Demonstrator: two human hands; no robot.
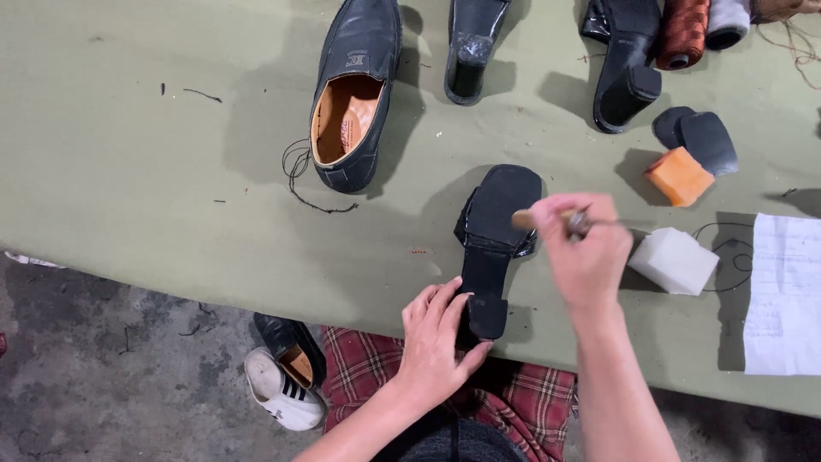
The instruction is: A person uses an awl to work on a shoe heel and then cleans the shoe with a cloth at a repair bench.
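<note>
We see the left hand (438, 335) clamped around the heel end of a black sandal (492, 248), fingers curled over its edge, pinning it sole-up near the front edge of the green counter (154, 188). The right hand (583, 250) is clenched around a small brush (547, 219) with a wooden handle, whose tip rests on the sandal's forepart.

The only open thing we find is a black loafer (352, 90) further back, with a tan lining and nothing else inside that we can make out.

We count two black heeled shoes (470, 47) along the far edge, three thread spools (682, 32), one orange block (677, 176), one white block (674, 260), two dark heel pieces (697, 137) and one sheet of paper (785, 295). Below the counter, two shoes (286, 372) lie on the floor.
</note>
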